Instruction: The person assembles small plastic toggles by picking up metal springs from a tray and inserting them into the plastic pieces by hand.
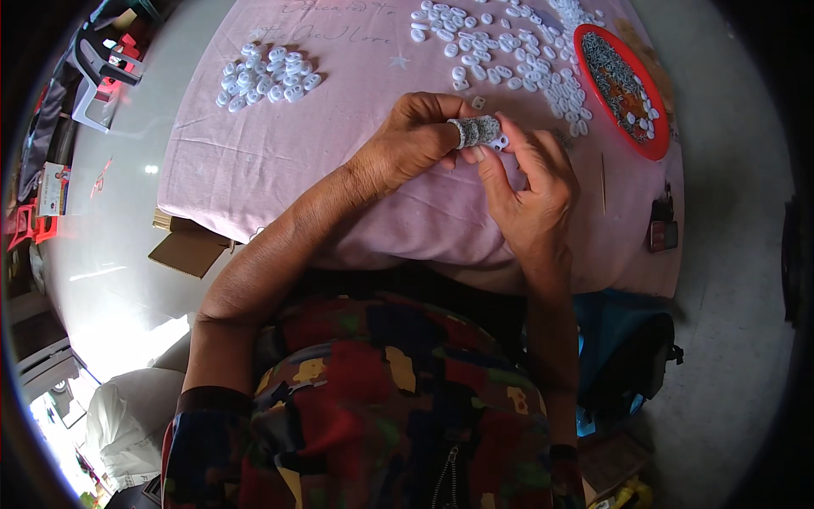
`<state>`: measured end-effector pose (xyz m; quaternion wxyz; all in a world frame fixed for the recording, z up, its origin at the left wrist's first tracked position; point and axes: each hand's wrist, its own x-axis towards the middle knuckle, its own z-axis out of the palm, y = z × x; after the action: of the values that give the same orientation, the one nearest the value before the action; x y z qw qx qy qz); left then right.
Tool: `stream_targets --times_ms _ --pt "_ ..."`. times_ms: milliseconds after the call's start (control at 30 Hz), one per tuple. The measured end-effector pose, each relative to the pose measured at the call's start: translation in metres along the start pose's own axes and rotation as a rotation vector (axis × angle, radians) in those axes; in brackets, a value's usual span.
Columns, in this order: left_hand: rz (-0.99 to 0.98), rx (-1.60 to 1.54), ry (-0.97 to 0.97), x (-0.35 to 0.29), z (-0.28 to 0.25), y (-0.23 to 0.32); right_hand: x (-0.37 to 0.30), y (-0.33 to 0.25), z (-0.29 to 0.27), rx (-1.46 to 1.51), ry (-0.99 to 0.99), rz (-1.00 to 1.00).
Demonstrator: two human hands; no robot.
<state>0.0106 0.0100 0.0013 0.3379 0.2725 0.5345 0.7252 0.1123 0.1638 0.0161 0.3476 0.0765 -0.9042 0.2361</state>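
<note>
- Spreading beneath both hands, the pink cloth [203, 161] forms our surface; pale floor [119, 229] lies past its left edge.
- Well inside the edges, we see the left hand [407, 136] pinching a grey, rough-textured roll [476, 131]; the right hand [538, 182] pinches a white piece [500, 142] at the roll's right end.
- Near the right edge, we find a red tray [653, 153].
- Open cloth extends from the white pile [267, 76] to the left edge.

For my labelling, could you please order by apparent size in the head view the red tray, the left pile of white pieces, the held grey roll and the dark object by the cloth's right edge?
1. Red tray
2. Left pile
3. Grey roll and dark object: too alike to rank, as the roll may be nearer the camera.
</note>
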Motion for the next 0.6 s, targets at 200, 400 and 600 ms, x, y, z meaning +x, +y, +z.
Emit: stream_targets --times_ms 200,400,600 --pt "0.001 0.024 -0.035 0.0 -0.002 0.0 0.0 -0.001 -0.004 0.018 -0.021 -0.008" --pt "0.01 0.038 -0.06 -0.001 -0.003 -0.001 0.002 -0.008 -0.012 0.028 -0.056 0.037" --pt "-0.024 0.008 -0.093 -0.003 -0.004 0.003 0.005 -0.009 -0.018 0.059 -0.024 -0.029"
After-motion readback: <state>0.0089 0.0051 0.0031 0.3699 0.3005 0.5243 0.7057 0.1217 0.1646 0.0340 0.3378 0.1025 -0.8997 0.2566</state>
